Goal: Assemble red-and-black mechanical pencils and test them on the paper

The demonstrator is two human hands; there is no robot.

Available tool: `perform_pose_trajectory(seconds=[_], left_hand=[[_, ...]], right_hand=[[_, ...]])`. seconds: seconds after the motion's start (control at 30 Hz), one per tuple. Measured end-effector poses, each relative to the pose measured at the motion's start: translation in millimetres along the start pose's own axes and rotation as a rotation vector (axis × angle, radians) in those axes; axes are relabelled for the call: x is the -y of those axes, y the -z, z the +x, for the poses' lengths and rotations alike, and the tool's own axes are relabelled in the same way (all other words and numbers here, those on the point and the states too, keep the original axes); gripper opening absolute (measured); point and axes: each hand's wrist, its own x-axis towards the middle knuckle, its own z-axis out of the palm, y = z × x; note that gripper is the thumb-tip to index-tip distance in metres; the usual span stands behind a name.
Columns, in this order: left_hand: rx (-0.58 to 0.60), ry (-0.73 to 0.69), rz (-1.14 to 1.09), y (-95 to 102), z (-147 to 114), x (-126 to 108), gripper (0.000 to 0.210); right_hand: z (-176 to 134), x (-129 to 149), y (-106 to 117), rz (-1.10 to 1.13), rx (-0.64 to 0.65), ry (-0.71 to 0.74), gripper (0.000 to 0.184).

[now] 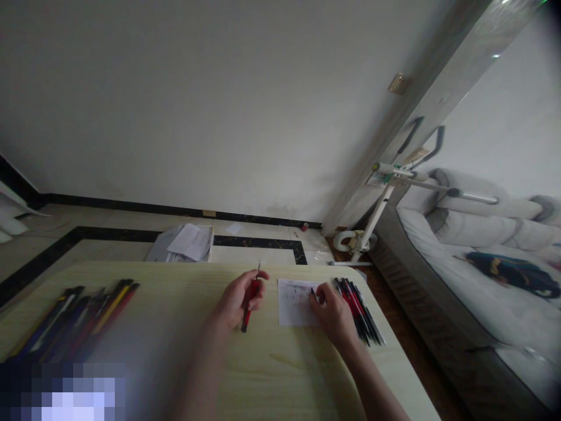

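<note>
My left hand (241, 299) is closed around a red pen (246, 320) with a dark lower end, held above the table. A thin, pointed tip sticks up past the fingers from its upper end. Over a white sheet of paper (291, 316) with dark scribbles, my right hand (333, 310) pinches a small dark piece (312, 292). Its kind cannot be made out, since the fingers cover most of it. Just right of that hand lies a row of red and black pens (356, 304), partly hidden by the wrist.
At the left of the pale wooden table (175, 327) lies a blurred group of several coloured pens (100, 310). Beyond the far edge, papers (188, 242) rest in a box on the floor. A grey sofa (473, 286) and white exercise equipment (377, 216) stand to the right.
</note>
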Motion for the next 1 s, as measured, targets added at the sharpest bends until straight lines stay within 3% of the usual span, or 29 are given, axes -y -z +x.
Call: perform_pose_trajectory(seconds=[0.1, 0.27, 0.37, 0.47, 0.67, 1.0], left_hand=[[0.039, 0.032, 0.009, -0.8, -2, 1, 0.022], [0.077, 0.063, 0.015, -4.2, -8, -2, 0.021], [0.087, 0.002, -0.05, -4.3, -12, -8, 0.02], [0.11, -0.054, -0.145, -3.9, -14, -14, 0.019], [0.134, -0.07, -0.196, -5.8, -15, -16, 0.02], [0.141, -0.101, -0.209, -6.5, -16, -19, 0.02]], right_hand=[[-6, 12, 1, 0.171, -0.029, -0.049, 0.017], [-8, 54, -7, 0.515, -0.057, -0.092, 0.01], [-9, 73, -16, 0.521, -0.08, -0.013, 0.007], [-13, 79, -22, 0.5, -0.021, 0.048, 0.006], [-23, 87, -32, 0.548, 0.114, 0.055, 0.009], [-25, 114, -44, 0.623, 0.169, 0.063, 0.011]])
